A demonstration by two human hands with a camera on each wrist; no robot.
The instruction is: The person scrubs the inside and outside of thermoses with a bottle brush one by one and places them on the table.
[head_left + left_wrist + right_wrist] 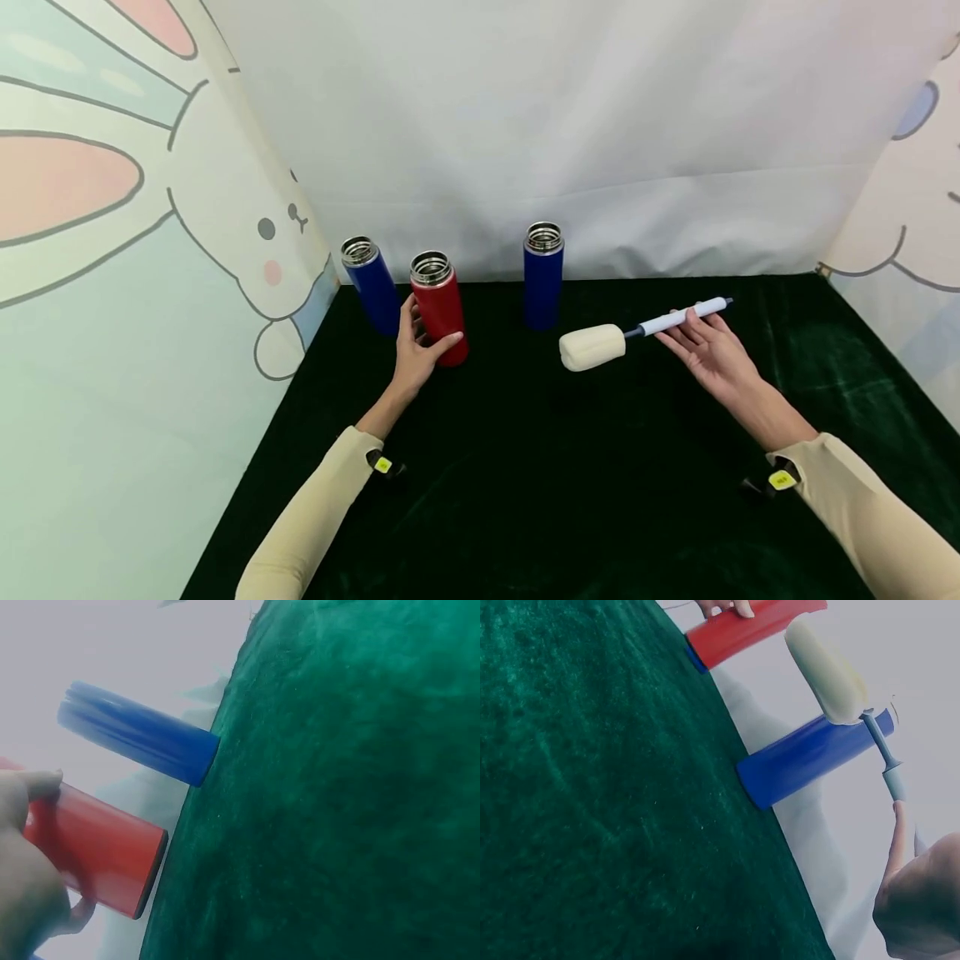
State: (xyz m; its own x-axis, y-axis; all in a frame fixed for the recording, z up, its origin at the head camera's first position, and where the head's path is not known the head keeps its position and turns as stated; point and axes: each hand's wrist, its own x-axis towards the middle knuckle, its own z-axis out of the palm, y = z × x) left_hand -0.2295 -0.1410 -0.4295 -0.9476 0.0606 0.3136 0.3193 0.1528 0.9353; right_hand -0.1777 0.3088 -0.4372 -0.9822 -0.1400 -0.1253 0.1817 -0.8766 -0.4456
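My left hand [418, 357] grips an open red bottle [441, 312], thumb in front and fingers behind. In the left wrist view, a pale strip shows between the base of the red bottle [112, 847] and the cloth, so it appears slightly raised. My right hand [716, 358] holds a sponge bottle brush by its pale handle [682, 317], between thumb and fingers. The cream sponge head [592, 347] points left, above the cloth. One blue bottle [543, 279] stands upright between the hands, its mouth uncovered. Another blue bottle [372, 287] is just left of the red one.
Dark green cloth [525, 475] covers the table. A white curtain [600, 125] hangs behind its back edge. Printed panels with cartoon animals flank it, a rabbit panel [150, 375] on the left and another panel [900, 275] on the right.
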